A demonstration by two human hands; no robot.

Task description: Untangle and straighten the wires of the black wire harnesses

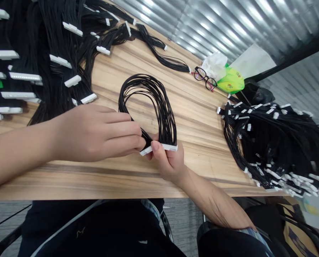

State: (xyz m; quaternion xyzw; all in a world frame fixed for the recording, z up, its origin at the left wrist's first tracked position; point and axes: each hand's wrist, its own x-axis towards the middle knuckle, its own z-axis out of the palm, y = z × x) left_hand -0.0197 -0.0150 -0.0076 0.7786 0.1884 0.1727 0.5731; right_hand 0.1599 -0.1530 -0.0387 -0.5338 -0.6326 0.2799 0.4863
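**Item 1:** left hand (95, 134), curled nearly shut, is gripping the black wires just behind the connector.

**Item 2:** right hand (167, 160), closed to a tight pinch, is holding the end of a white multi-pin connector (162, 147).

**Item 3:** looped bundle of black wires (148, 92), rising from that connector in 1 arch, is sitting between both hands over the middle of a wooden table (199, 142).

**Item 4:** 2 heaps of black wire harnesses with white connectors are lying on the table, 1 (52, 71) at left and 1 (269, 146) at right.

**Item 5:** single black wire harness (162, 51) is stretching along the far side.

**Item 6:** black-framed eyeglasses (205, 78), white tissue (214, 64) and a green bag (230, 81) are sitting together near the far edge.
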